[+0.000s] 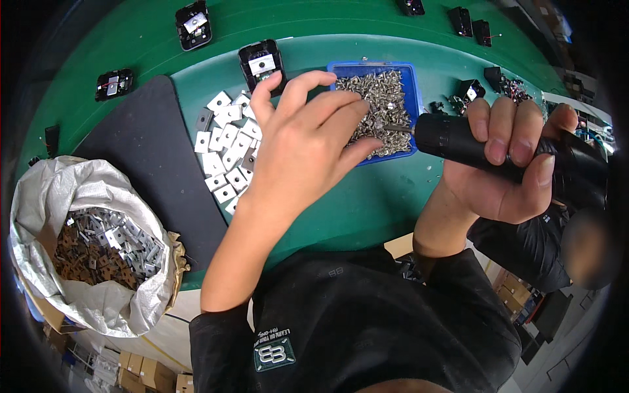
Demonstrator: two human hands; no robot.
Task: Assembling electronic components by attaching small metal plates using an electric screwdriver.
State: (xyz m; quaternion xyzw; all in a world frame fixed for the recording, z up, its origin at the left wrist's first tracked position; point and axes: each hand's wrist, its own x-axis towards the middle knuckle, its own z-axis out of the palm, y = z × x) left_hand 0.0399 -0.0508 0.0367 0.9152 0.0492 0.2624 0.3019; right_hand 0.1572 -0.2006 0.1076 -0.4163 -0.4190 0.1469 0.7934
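Note:
My right hand (498, 177) is wrapped round a black electric screwdriver (452, 139), held sideways with its metal bit (396, 128) pointing left over a blue tray (414, 98). Small silver screws (377, 88) fill that tray in a heap. Reaching over its left side, my left hand (308, 134) has its fingers spread and its thumb apart from them, close to the bit's tip. No held screw can be made out there. Just beyond the left fingers lies a black plastic housing (262, 62) with a silver plate in it.
Silver square plates with holes (226, 137) lie loose left of my left hand. A black mat (147, 150) and a white sack (98, 177) of metal pieces are farther left. More black housings (194, 25) stand on the green surface behind. Another person (524, 242) is at the right.

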